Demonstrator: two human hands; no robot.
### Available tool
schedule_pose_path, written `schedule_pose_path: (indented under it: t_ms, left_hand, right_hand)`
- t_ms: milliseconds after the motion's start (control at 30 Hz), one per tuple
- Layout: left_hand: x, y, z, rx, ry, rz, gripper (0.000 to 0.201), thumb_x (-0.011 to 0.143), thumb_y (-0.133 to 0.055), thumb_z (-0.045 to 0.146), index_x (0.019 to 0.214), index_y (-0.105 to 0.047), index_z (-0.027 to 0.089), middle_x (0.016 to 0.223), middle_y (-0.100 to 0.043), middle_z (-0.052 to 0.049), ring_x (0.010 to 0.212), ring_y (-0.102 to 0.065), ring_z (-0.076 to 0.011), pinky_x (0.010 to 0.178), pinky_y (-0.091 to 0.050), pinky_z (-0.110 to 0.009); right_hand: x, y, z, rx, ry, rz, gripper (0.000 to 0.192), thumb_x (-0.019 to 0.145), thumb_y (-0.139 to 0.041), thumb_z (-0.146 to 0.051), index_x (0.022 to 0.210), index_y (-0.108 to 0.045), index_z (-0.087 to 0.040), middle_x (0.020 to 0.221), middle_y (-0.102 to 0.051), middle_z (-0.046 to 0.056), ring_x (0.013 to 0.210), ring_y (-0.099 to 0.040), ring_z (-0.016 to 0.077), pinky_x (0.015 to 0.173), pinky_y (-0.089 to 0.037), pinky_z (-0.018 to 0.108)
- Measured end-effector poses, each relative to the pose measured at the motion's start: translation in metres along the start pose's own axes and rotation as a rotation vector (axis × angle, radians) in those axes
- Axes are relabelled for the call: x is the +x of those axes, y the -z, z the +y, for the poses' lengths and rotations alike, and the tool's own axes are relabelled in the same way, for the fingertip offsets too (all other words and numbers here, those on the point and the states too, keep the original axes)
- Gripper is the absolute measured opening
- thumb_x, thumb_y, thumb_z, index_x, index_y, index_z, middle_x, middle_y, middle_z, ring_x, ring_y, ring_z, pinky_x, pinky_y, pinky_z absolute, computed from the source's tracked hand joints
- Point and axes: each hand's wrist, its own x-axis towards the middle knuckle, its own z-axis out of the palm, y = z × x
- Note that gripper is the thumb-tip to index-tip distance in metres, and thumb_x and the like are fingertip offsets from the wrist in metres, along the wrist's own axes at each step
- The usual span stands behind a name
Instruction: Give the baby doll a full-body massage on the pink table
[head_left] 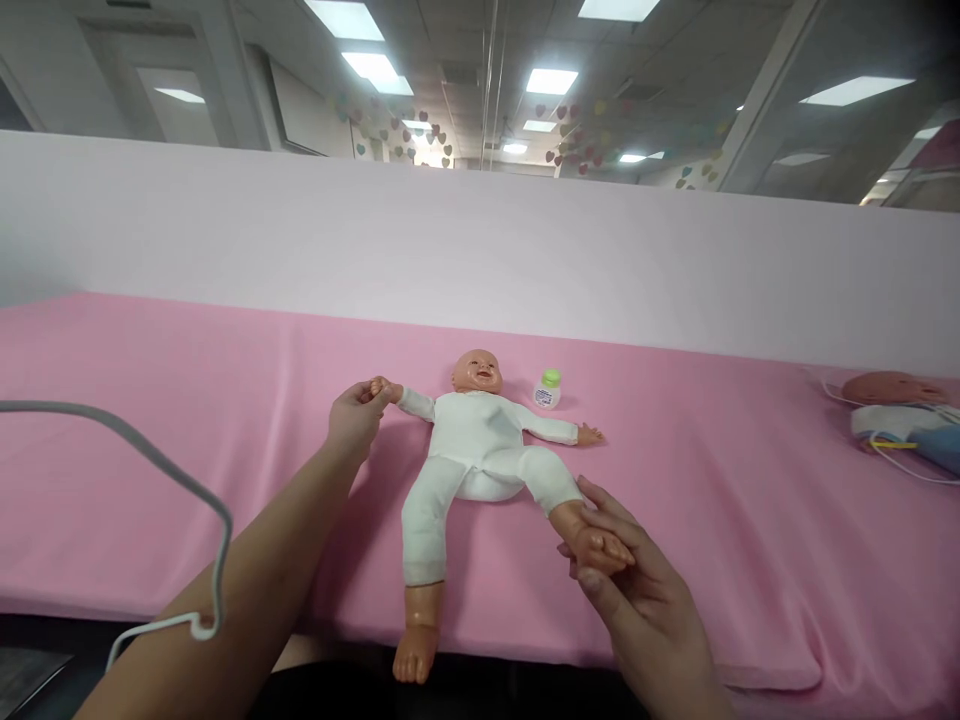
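On the pink cloth-covered table (187, 420) a plastic baby doll in a white suit (472, 450) lies face up. The left hand (354, 418) pinches the doll's hand; the right hand (637, 590) clasps the doll's foot. A small green-capped white bottle (548, 389) stands just beside the doll's head.

My left hand (354, 418) and right hand (637, 590) grip glossy, smooth plastic limbs of the baby doll (474, 450), its suit matt white cloth, on matt pink fabric table cover (187, 400)
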Motion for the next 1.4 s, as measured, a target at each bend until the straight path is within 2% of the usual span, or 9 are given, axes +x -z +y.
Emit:
schedule_pose_path:
  t_ms: [267, 400, 533, 633, 833, 967, 1100, 1267, 1400]
  left_hand:
    - [-0.028, -0.063, 0.039, 0.498, -0.454, -0.201, 0.035, 0.091, -0.065, 0.037, 0.125, -0.074, 0.030, 0.117, -0.078, -0.004, 0.105, -0.071, -0.0250, 0.091, -0.053, -0.034]
    - [-0.046, -0.086, 0.035, 0.725, -0.561, -0.414, 0.027, 0.093, -0.058, 0.028, 0.113, -0.075, 0.030, 0.097, -0.080, -0.003, 0.088, -0.072, -0.0253, 0.074, -0.050, -0.034]
    - [-0.049, -0.095, 0.024, 0.865, -0.771, -0.484, 0.028, 0.091, -0.052, 0.015, 0.106, -0.074, 0.024, 0.108, -0.078, -0.008, 0.102, -0.071, -0.0284, 0.086, -0.050, -0.039]
    - [-0.046, -0.096, 0.021, 0.883, -0.786, -0.526, 0.030, 0.091, -0.051, 0.015, 0.108, -0.073, 0.024, 0.112, -0.078, -0.009, 0.106, -0.070, -0.0282, 0.090, -0.051, -0.039]
    - [-0.038, -0.085, 0.016, 0.637, -0.511, -0.367, 0.034, 0.098, -0.055, 0.033, 0.130, -0.067, 0.027, 0.118, -0.077, -0.007, 0.110, -0.070, -0.0292, 0.089, -0.052, -0.038]
    - [-0.018, -0.069, 0.004, 0.354, -0.314, -0.194, 0.028, 0.102, -0.051, 0.042, 0.115, -0.068, 0.026, 0.109, -0.077, -0.004, 0.100, -0.071, -0.0247, 0.088, -0.054, -0.036]
    - [0.011, -0.055, -0.010, 0.053, -0.023, 0.034, 0.027, 0.101, -0.052, 0.045, 0.112, -0.063, 0.023, 0.112, -0.073, -0.007, 0.102, -0.071, -0.0242, 0.085, -0.058, -0.036]
    - [0.039, -0.049, -0.021, -0.318, 0.432, 0.104, 0.025, 0.103, -0.049, 0.036, 0.120, -0.053, 0.018, 0.112, -0.068, -0.011, 0.096, -0.072, -0.0218, 0.076, -0.062, -0.033]
    - [0.045, -0.050, -0.025, -0.359, 0.465, 0.090, 0.025, 0.104, -0.045, 0.033, 0.121, -0.051, 0.015, 0.107, -0.068, -0.012, 0.093, -0.072, -0.0216, 0.075, -0.062, -0.033]
  right_hand:
    - [0.083, -0.040, -0.016, -0.086, -0.049, -0.182, 0.039, 0.094, -0.073, -0.038, 0.132, -0.069, -0.033, 0.156, -0.057, 0.006, 0.149, -0.047, 0.0322, 0.118, -0.047, 0.055]
    - [0.107, -0.055, -0.005, 0.000, -0.039, -0.198, 0.040, 0.093, -0.073, -0.042, 0.131, -0.068, -0.029, 0.155, -0.058, 0.009, 0.136, -0.061, 0.0299, 0.113, -0.052, 0.052]
    - [0.112, -0.060, 0.015, 0.086, -0.058, -0.171, 0.045, 0.093, -0.072, -0.048, 0.132, -0.066, -0.027, 0.152, -0.060, 0.011, 0.124, -0.068, 0.0282, 0.105, -0.058, 0.051]
    - [0.111, -0.064, 0.026, 0.094, -0.076, -0.163, 0.043, 0.092, -0.074, -0.050, 0.129, -0.068, -0.027, 0.160, -0.051, 0.011, 0.129, -0.065, 0.0295, 0.104, -0.058, 0.051]
    - [0.108, -0.059, 0.020, 0.111, -0.067, -0.147, 0.042, 0.093, -0.073, -0.049, 0.129, -0.067, -0.028, 0.162, -0.048, 0.012, 0.105, -0.074, 0.0234, 0.094, -0.063, 0.047]
    - [0.081, -0.044, 0.000, 0.100, -0.038, -0.116, 0.038, 0.097, -0.070, -0.048, 0.129, -0.067, -0.028, 0.161, -0.049, 0.014, 0.088, -0.076, 0.0202, 0.082, -0.067, 0.045]
    - [0.027, -0.030, -0.009, -0.022, -0.006, -0.097, 0.036, 0.098, -0.070, -0.040, 0.132, -0.068, -0.028, 0.157, -0.054, 0.015, 0.107, -0.076, 0.0285, 0.086, -0.068, 0.046]
    - [-0.030, -0.016, 0.003, -0.132, 0.100, -0.170, 0.042, 0.096, -0.070, -0.028, 0.138, -0.066, -0.030, 0.150, -0.061, 0.015, 0.137, -0.061, 0.0365, 0.103, -0.060, 0.051]
    - [-0.051, -0.017, 0.020, -0.150, 0.097, -0.269, 0.048, 0.093, -0.073, -0.022, 0.139, -0.065, -0.031, 0.150, -0.061, 0.016, 0.138, -0.058, 0.0348, 0.104, -0.058, 0.045]
